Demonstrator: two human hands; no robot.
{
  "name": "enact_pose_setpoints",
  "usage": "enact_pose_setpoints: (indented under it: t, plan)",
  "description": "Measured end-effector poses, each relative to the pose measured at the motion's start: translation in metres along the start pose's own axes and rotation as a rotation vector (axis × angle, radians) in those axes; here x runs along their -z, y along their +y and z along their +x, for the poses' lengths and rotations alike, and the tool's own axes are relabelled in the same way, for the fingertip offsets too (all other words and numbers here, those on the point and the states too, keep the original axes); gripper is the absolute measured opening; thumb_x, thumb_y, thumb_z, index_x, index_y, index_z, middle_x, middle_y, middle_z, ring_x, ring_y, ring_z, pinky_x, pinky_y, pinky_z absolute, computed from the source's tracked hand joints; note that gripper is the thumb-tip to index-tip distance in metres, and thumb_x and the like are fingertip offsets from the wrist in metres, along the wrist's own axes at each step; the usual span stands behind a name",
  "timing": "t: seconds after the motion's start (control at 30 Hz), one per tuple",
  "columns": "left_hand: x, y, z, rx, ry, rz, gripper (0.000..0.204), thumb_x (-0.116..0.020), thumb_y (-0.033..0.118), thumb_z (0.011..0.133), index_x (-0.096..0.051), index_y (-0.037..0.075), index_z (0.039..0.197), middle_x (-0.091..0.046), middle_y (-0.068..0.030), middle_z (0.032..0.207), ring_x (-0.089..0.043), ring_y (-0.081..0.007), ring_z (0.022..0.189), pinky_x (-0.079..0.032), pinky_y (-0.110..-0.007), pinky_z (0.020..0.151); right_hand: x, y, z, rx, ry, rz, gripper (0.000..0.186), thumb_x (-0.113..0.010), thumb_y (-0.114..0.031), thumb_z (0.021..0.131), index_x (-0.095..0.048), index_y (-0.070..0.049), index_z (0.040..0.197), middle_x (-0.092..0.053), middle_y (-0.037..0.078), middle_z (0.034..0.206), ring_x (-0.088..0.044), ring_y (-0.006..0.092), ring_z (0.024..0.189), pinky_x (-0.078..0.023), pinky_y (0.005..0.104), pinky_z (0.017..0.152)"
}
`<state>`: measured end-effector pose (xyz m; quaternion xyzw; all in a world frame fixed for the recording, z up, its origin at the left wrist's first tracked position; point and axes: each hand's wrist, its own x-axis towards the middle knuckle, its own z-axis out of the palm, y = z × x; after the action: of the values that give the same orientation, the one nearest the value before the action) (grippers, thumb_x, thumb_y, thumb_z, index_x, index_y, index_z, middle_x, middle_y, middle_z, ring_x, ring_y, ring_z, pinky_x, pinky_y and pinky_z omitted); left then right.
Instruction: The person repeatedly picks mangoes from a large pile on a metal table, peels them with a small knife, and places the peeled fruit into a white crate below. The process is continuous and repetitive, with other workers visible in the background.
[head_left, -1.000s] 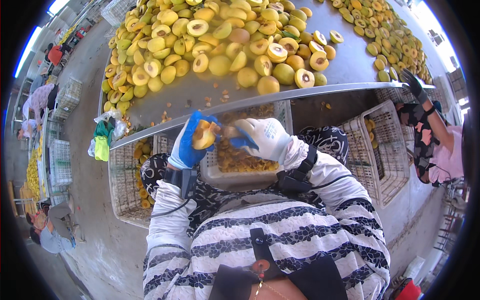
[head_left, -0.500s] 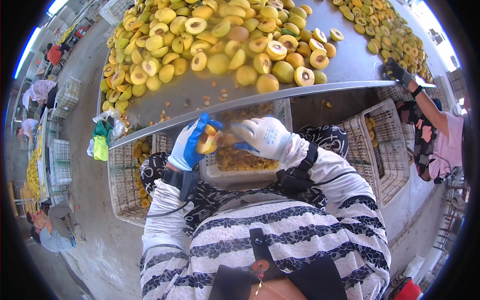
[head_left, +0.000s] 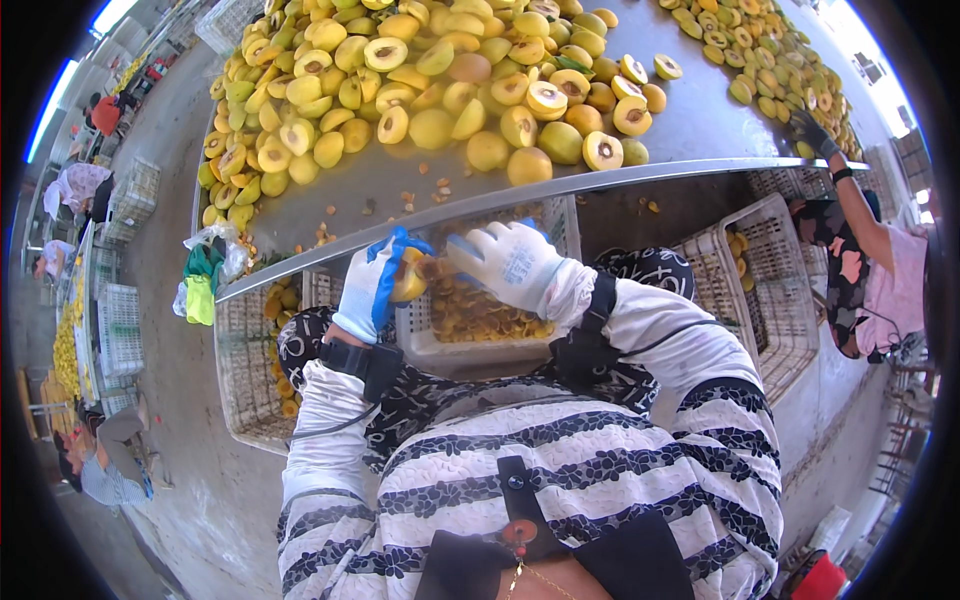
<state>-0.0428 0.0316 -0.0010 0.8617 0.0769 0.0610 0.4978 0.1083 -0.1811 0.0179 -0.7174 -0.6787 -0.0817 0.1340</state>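
Note:
My left hand, in a white glove with blue coating, is closed around a yellow peach half. My right hand, gloved the same way, is held beside it with the fingers curled toward the fruit. Something brownish and blurred lies between the right fingertips and the peach, and what the right fingers hold is hidden. Under both hands is a white plastic crate with yellow peach scraps in it. Beyond them, a large pile of halved yellow peaches covers much of the metal table.
The table's raised metal edge runs just beyond my hands. Slatted crates stand at left and right. Plastic bags hang at the table's left corner. A co-worker's dark-gloved hand is at another peach pile.
My right hand has shifted slightly left and up, closer to the peach half. My left hand still grips the fruit, now turned more away. The co-worker's hand has moved farther onto its pile.

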Motion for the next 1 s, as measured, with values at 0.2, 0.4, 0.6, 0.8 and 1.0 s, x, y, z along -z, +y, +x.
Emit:
enact_pose_setpoints:
  t: [0.2, 0.4, 0.6, 0.8, 1.0]
  plan:
    - [-0.002, -0.007, -0.005, -0.380, -0.071, 0.410, 0.068, -0.082, 0.013, 0.070, -0.053, 0.000, 0.130, -0.065, -0.0181, 0.110, -0.063, -0.0394, 0.096, -0.052, -0.042, 0.083, -0.028, 0.013, -0.006, 0.098, 0.128, 0.005, 0.043, -0.059, -0.020, 0.080, -0.059, -0.010, 0.122, -0.060, 0.007, 0.097, -0.061, 0.0253, 0.087, -0.050, 0.0377, 0.071]
    - [-0.014, 0.011, 0.005, 0.191, 0.083, 0.021, 0.021, -0.058, 0.016, 0.096, -0.064, 0.000, 0.108, -0.068, -0.0112, 0.088, -0.064, -0.0253, 0.077, -0.052, -0.033, 0.075, -0.021, -0.006, -0.005, -0.100, 0.009, 0.165, 0.043, -0.068, -0.024, 0.078, -0.061, -0.012, 0.118, -0.062, 0.008, 0.100, -0.063, 0.0267, 0.084, -0.052, 0.0411, 0.071]
    - [-0.013, 0.022, 0.010, 0.155, 0.597, -0.230, 0.032, -0.053, 0.027, 0.102, -0.067, -0.001, 0.094, -0.068, -0.0046, 0.085, -0.061, -0.0130, 0.078, -0.051, -0.030, 0.074, -0.038, 0.009, -0.021, -0.356, -0.249, -0.064, 0.025, -0.061, -0.027, 0.085, -0.067, -0.017, 0.107, -0.066, 0.003, 0.094, -0.067, 0.0232, 0.081, -0.053, 0.0376, 0.068]
    - [-0.003, 0.026, 0.003, 0.154, 0.367, -1.057, 0.042, -0.049, 0.045, 0.102, -0.063, 0.005, 0.105, -0.068, -0.0088, 0.097, -0.066, -0.0175, 0.082, -0.057, -0.031, 0.073, -0.021, 0.003, -0.027, -0.617, -0.185, 0.720, 0.028, -0.060, -0.026, 0.092, -0.056, -0.004, 0.108, -0.067, 0.018, 0.079, -0.066, 0.0357, 0.070, -0.051, 0.0455, 0.063]
    - [-0.015, 0.057, 0.016, 0.132, 0.435, -0.695, 0.049, -0.044, 0.044, 0.104, -0.065, 0.001, 0.093, -0.067, -0.0076, 0.084, -0.064, -0.0145, 0.070, -0.053, -0.028, 0.067, 0.020, -0.022, 0.003, -0.595, -0.003, 0.973, 0.032, -0.048, -0.036, 0.100, -0.057, -0.005, 0.105, -0.062, 0.018, 0.070, -0.063, 0.0342, 0.062, -0.049, 0.0432, 0.059]
